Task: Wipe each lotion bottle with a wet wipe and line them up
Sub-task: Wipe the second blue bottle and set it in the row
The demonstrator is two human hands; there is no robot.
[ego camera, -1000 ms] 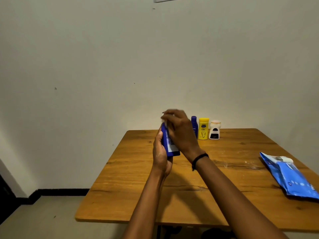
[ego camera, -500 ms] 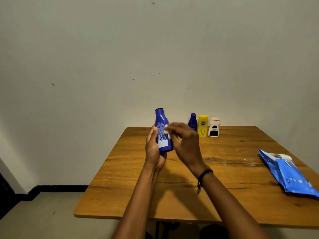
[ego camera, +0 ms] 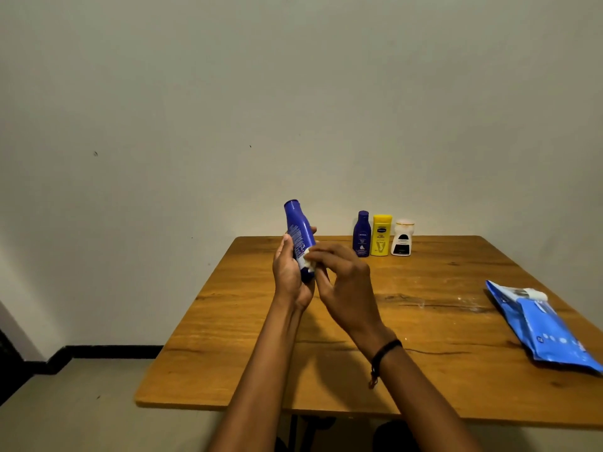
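Wooden table (ego camera: 424,324) bore blue plastic wipe pack (ego camera: 548,331), white sheet (ego camera: 532,293) poking out; left hand (ego camera: 288,275) gripped tall blue lotion bottle (ego camera: 298,228) above it, right hand (ego camera: 346,285) pinched white wet wipe (ego camera: 308,261) lower down bottle than before.

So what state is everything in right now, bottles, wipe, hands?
Large blue bottle: lifted, tilted.
Left hand: grips it.
Wet wipe: pressed on that bottle.
Right hand: pinches the wipe.
Small blue bottle: upright, in row.
Yellow bottle: upright, in row.
White bottle: upright, in row.
Wipes pack: lying flat.

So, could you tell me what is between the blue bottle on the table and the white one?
The yellow bottle, shown in the head view.
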